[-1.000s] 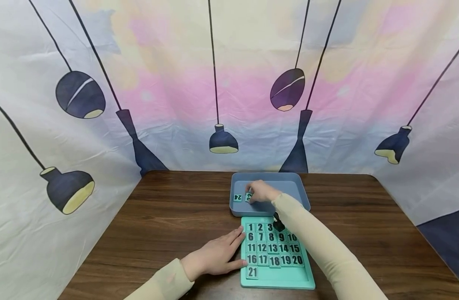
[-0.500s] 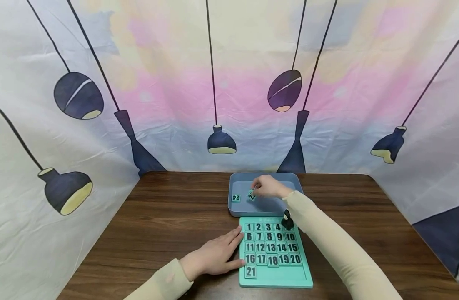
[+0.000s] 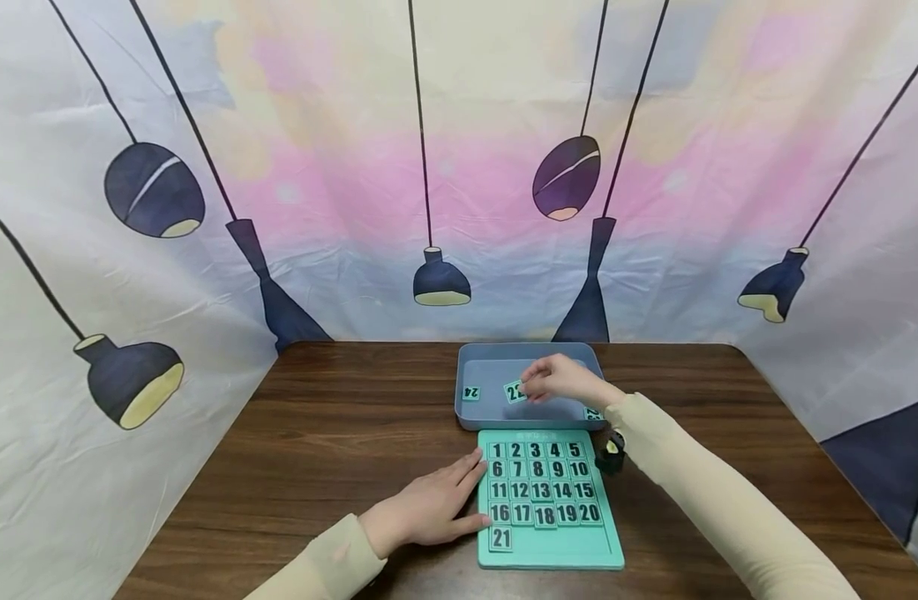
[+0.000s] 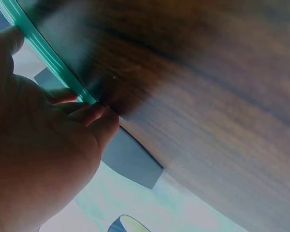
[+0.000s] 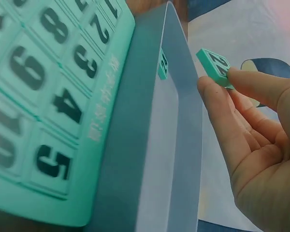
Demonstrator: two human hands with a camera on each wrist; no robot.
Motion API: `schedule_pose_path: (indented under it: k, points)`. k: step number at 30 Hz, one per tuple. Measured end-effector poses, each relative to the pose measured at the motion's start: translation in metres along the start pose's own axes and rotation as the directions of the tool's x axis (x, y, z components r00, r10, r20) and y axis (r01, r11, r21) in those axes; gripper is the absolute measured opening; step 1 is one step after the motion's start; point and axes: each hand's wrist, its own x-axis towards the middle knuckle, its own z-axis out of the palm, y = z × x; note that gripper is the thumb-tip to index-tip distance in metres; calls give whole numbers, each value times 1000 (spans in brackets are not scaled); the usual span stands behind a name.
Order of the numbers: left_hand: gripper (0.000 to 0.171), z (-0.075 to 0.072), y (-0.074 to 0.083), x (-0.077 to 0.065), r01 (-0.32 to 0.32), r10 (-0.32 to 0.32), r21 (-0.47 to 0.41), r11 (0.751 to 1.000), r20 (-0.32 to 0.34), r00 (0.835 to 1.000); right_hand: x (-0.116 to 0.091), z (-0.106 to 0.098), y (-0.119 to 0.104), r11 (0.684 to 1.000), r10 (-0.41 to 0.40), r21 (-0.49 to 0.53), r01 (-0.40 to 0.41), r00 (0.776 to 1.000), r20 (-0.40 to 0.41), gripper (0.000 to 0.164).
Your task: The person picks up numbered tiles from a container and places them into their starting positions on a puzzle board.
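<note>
Between thumb and fingertips, my right hand (image 3: 564,377) pinches a small green number tile (image 3: 514,392) marked 22, held above the blue-grey tray (image 3: 492,362). The right wrist view shows that tile (image 5: 214,66) tilted, its printed face partly covered by the thumb. My left hand (image 3: 429,508) rests on the table with its fingers extended and touching the left edge of the green number board (image 3: 560,546). On the board, tiles 1 to 20 fill four rows, and a tile 21 (image 3: 501,540) starts the bottom row. The left wrist view shows fingertips along the board's side (image 4: 43,50).
A tile 24 (image 3: 470,393) lies upside down at the tray's left. Another tile (image 3: 592,413) lies by its right front corner, partly covered by the right wrist. The tray stands just behind the board on the wooden table (image 3: 354,417). A lamp-patterned cloth (image 3: 339,167) hangs behind.
My right hand has picked tile 22 up from beside tile 24 and moved right with it. Tile 5 and the tile at the tray's right have come into view. The left hand stays put.
</note>
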Motion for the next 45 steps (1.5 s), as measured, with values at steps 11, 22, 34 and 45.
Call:
schedule_pose_path:
  k: [11,22,34,45]
  points:
    - [84,0,-2,2,4,-4,-14,1000,25,1000,-49,11,8,993,39,110,-47,997,67,28]
    - [83,2,1,2,-2,2,-18,1000,27,1000,-100,49,32,984,44,167,-63,993,114,23]
    - [84,1,-1,3,5,-4,-9,1000,20,1000,-141,74,54,987,18,159,-29,997,69,13]
    - [84,1,-1,3,-11,11,-12,1000,8,1000,-147,87,49,996,0,89,-5,998,61,13]
